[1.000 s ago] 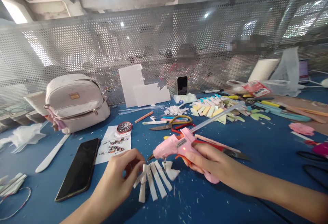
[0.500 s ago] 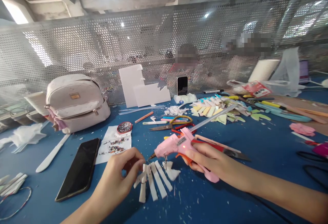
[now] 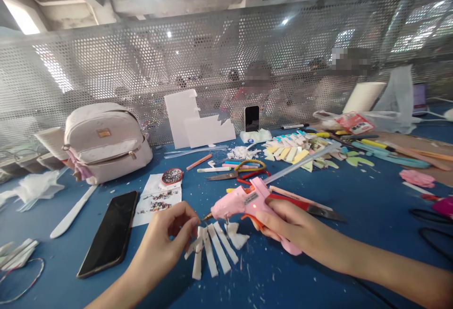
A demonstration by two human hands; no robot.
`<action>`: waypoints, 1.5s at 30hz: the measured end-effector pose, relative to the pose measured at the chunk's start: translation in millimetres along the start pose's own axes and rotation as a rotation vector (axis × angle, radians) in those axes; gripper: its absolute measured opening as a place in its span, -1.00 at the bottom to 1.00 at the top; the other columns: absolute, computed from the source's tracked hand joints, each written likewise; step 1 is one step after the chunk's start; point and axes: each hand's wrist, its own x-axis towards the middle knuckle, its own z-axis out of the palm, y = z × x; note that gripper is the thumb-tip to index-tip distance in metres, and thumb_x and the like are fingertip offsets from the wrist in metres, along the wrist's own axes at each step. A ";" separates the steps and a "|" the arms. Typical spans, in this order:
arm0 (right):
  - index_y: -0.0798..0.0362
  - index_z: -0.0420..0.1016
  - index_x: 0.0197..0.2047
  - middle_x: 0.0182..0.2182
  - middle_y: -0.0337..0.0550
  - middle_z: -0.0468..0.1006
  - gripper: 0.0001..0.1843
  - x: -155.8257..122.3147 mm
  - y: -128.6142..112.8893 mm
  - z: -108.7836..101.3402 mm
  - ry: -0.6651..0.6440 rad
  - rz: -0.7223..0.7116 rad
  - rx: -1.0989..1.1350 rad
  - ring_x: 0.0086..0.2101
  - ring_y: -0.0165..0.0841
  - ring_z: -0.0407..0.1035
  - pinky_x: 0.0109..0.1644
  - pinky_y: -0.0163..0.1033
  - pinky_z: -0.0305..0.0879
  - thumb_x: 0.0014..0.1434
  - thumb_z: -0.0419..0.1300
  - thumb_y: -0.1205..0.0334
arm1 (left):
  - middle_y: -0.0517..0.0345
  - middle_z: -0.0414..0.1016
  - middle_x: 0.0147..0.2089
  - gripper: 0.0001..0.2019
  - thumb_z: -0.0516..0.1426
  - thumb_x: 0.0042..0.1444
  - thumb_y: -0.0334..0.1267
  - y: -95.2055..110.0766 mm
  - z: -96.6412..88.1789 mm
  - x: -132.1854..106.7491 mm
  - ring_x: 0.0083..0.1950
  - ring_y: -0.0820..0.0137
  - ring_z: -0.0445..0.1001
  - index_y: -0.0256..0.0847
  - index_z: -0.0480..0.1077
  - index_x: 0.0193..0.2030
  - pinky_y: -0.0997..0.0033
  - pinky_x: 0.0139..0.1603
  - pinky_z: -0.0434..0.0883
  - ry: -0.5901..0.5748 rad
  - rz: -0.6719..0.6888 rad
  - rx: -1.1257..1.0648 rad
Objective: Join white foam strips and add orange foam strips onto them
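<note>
Right-hand grip (image 3: pixel 288 224) clamps a pink glue gun (image 3: pixel 230 204), nozzle (image 3: pixel 208 216) pointing left and down, long axis rising rightward.

Pink hot-glue gun (image 3: pixel 231 205) | nozzle (image 3: pixel 207 216) toward 8 o'clock | white strips (image 3: pixel 219 250) | fanned out, at nozzle's 6 o'clock

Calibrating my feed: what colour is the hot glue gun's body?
The hot glue gun's body is pink; see head view.

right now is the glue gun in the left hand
No, the right hand grips the pink glue gun, while the left hand is at the white strips.
</note>
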 end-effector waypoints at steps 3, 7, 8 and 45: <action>0.10 0.34 -0.29 -0.48 -0.29 0.20 -0.43 -0.9 0.4 3.1 0.025 0.017 -0.012 -0.47 -0.46 0.11 -0.43 -0.35 0.08 0.29 0.01 -0.30 | 0.24 0.39 -0.46 -0.66 0.05 0.29 0.02 0.3 0.9 -0.1 -0.52 0.50 0.39 -0.19 0.35 -0.37 0.52 -0.48 0.32 0.003 -0.010 -0.043; 0.05 0.27 -0.34 -0.51 -0.33 0.16 -0.48 -4.0 -3.3 7.4 0.043 0.055 -0.070 -0.52 -0.47 0.08 -0.50 -0.37 0.09 0.28 0.02 -0.28 | 0.24 0.39 -0.46 -0.64 0.07 0.27 0.05 -1.8 3.9 1.8 -0.53 0.52 0.37 -0.20 0.33 -0.38 0.54 -0.50 0.30 0.023 -0.026 -0.109; 0.05 0.26 -0.36 -0.51 -0.32 0.17 -0.50 -4.8 -4.5 8.0 0.055 0.051 -0.100 -0.52 -0.46 0.10 -0.50 -0.37 0.11 0.28 0.03 -0.26 | 0.24 0.39 -0.47 -0.64 0.07 0.26 0.06 -2.6 4.8 2.3 -0.54 0.52 0.37 -0.20 0.32 -0.39 0.54 -0.50 0.29 0.029 -0.031 -0.124; 0.05 0.31 -0.33 -0.51 -0.32 0.16 -0.43 -1.3 -4.1 6.8 0.062 0.067 -0.041 -0.53 -0.46 0.06 -0.50 -0.33 0.03 0.24 0.01 -0.35 | 0.24 0.40 -0.49 -0.58 0.13 0.20 0.13 -1.5 6.2 2.4 -0.58 0.56 0.34 -0.22 0.32 -0.40 0.58 -0.54 0.23 -0.002 -0.058 -0.233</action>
